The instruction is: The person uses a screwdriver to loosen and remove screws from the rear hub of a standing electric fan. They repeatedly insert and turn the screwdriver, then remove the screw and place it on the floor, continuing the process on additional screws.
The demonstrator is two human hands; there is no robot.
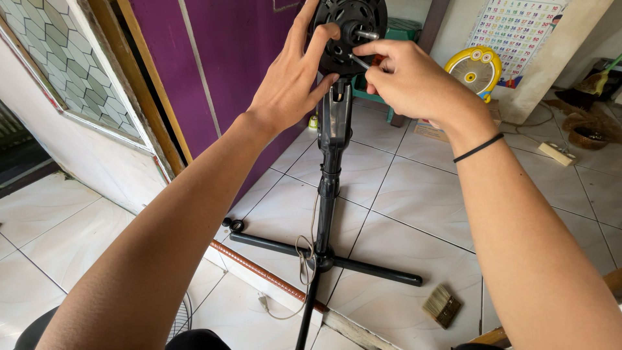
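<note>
Left hand [291, 81]: grips motor [348, 26], steadying it.
Right hand [405, 78]: pinches screwdriver [358, 61] at motor.
Stand [327, 194]: upright on floor [414, 194].

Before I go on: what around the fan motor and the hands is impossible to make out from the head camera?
- Fan motor housing: its top is cut off by the upper frame edge.
- Screwdriver: the handle is hidden inside the right hand; the tip and any screw are too small to tell.
- Left hand: its palm covers the housing's left side.
- Stand base: the near leg runs off the bottom edge.
</note>
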